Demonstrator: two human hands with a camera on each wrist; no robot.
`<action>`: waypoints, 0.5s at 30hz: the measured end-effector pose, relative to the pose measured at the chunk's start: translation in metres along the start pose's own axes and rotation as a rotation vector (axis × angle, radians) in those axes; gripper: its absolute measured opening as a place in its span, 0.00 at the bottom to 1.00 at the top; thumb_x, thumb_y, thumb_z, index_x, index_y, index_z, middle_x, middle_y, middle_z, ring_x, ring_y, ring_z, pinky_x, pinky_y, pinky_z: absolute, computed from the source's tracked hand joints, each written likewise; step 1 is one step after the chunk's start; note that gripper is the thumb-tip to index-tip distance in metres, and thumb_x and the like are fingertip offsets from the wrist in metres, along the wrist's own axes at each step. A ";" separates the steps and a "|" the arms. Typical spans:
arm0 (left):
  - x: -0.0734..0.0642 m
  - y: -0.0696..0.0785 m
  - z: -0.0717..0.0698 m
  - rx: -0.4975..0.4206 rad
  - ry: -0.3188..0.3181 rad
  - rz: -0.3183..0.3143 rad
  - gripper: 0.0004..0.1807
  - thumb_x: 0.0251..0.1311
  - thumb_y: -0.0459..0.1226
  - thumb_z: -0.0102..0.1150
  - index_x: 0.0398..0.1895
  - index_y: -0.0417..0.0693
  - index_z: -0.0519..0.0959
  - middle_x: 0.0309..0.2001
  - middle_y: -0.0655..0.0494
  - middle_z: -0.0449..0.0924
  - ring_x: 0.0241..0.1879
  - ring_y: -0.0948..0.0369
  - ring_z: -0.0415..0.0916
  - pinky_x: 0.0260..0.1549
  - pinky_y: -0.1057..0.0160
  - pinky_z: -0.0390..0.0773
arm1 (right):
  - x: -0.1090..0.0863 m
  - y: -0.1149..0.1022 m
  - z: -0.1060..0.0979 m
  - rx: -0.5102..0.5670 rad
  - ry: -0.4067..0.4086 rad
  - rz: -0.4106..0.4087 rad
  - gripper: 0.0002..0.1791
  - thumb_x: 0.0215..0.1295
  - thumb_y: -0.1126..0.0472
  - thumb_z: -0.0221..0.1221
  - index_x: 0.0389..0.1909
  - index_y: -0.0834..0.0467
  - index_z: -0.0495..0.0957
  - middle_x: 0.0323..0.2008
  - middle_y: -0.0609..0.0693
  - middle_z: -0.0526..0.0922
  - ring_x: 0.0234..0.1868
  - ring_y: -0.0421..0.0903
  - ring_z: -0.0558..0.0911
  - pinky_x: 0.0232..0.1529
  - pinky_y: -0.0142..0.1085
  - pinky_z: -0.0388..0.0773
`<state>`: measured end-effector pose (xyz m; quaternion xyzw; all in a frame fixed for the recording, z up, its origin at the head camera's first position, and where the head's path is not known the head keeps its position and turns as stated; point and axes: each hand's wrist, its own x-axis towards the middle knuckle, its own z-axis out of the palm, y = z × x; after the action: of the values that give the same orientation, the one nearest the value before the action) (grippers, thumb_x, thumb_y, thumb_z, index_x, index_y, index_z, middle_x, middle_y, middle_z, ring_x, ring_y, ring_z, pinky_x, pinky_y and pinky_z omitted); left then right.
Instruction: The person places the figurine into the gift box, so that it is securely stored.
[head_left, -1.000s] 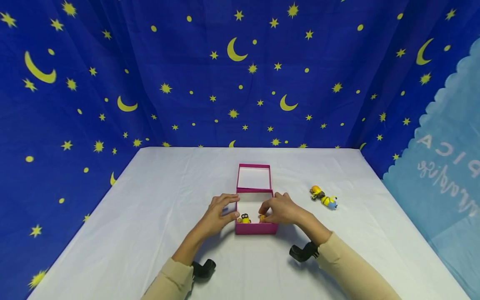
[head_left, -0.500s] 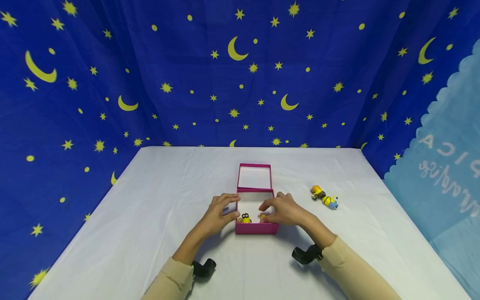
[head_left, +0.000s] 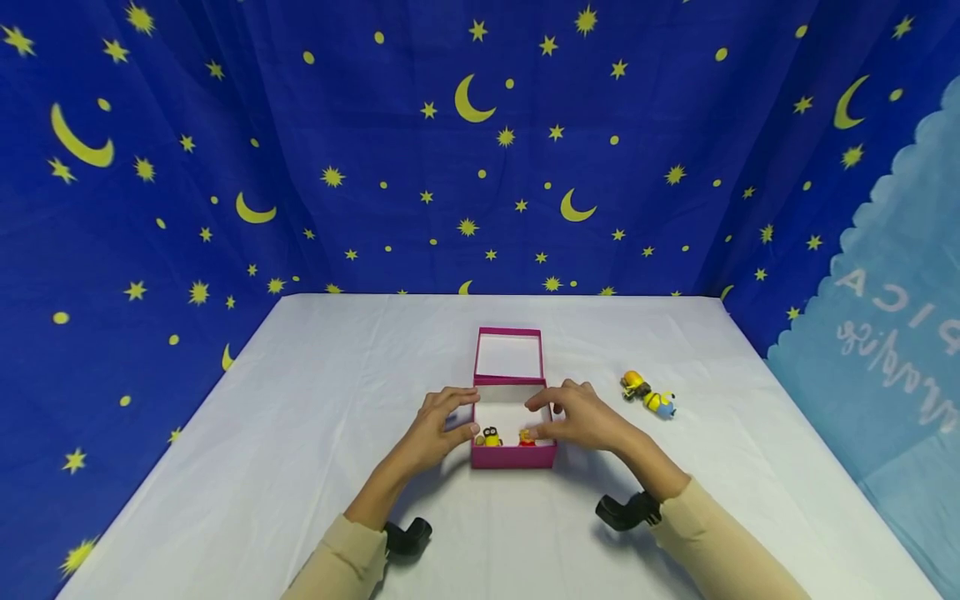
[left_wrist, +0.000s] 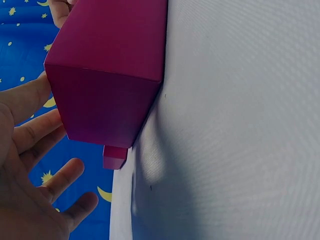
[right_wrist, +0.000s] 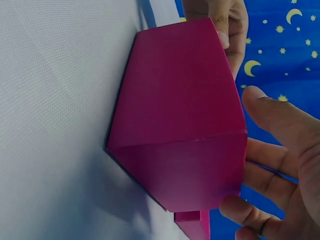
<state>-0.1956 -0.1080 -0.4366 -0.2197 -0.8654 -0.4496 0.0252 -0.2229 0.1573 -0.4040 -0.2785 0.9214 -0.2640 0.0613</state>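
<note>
A magenta box (head_left: 513,457) with a white inside stands upright on the table. My left hand (head_left: 433,429) rests against its left rim, fingers fairly straight. Inside, at the front left, is a yellow goggled minion figure (head_left: 491,437), with a small tan thing at its left that is too small to tell. A red and yellow figure (head_left: 527,437) stands at the front right of the box. Just beside it, my right hand (head_left: 577,415) is over the right rim, thumb and fingers spread apart. Both wrist views show the box's outer walls, which hide the figures.
Behind the box lies its magenta-edged lid (head_left: 508,356), white inside up. Two more toy figures, one yellow and orange (head_left: 634,385) and one yellow and blue (head_left: 661,405), lie to the right on the white tablecloth (head_left: 360,358). A blue starry curtain (head_left: 390,133) backs the table.
My right hand has let go of the red and yellow figure and moved slightly right, with its fingers parting. The figure now shows more fully. My left hand has stayed put.
</note>
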 end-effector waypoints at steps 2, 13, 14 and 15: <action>0.000 0.000 0.000 -0.002 0.002 0.004 0.25 0.58 0.39 0.62 0.59 0.43 0.73 0.64 0.55 0.69 0.61 0.54 0.60 0.56 0.51 0.63 | -0.002 0.001 -0.001 0.020 0.020 -0.001 0.23 0.53 0.46 0.67 0.48 0.54 0.81 0.42 0.47 0.84 0.41 0.44 0.72 0.42 0.39 0.58; -0.001 -0.001 0.000 -0.012 0.005 0.011 0.25 0.58 0.38 0.62 0.59 0.43 0.73 0.63 0.56 0.69 0.61 0.54 0.60 0.56 0.52 0.64 | -0.017 0.011 -0.011 0.099 0.146 0.003 0.23 0.54 0.52 0.67 0.51 0.52 0.80 0.45 0.49 0.81 0.44 0.46 0.71 0.41 0.37 0.62; 0.000 -0.001 0.000 -0.011 0.006 0.011 0.25 0.58 0.39 0.62 0.59 0.43 0.73 0.63 0.56 0.70 0.60 0.54 0.60 0.55 0.52 0.64 | -0.018 0.012 -0.012 0.103 0.155 0.001 0.23 0.53 0.52 0.67 0.51 0.52 0.80 0.46 0.49 0.82 0.44 0.46 0.71 0.41 0.37 0.62; 0.000 -0.001 0.000 -0.011 0.006 0.010 0.25 0.58 0.39 0.62 0.59 0.43 0.73 0.63 0.56 0.70 0.60 0.54 0.60 0.55 0.52 0.64 | -0.019 0.013 -0.013 0.106 0.161 0.002 0.23 0.53 0.52 0.67 0.51 0.52 0.80 0.46 0.49 0.82 0.44 0.46 0.72 0.42 0.38 0.62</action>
<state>-0.1957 -0.1087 -0.4380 -0.2227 -0.8618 -0.4549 0.0286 -0.2170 0.1830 -0.4003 -0.2519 0.9083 -0.3339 0.0018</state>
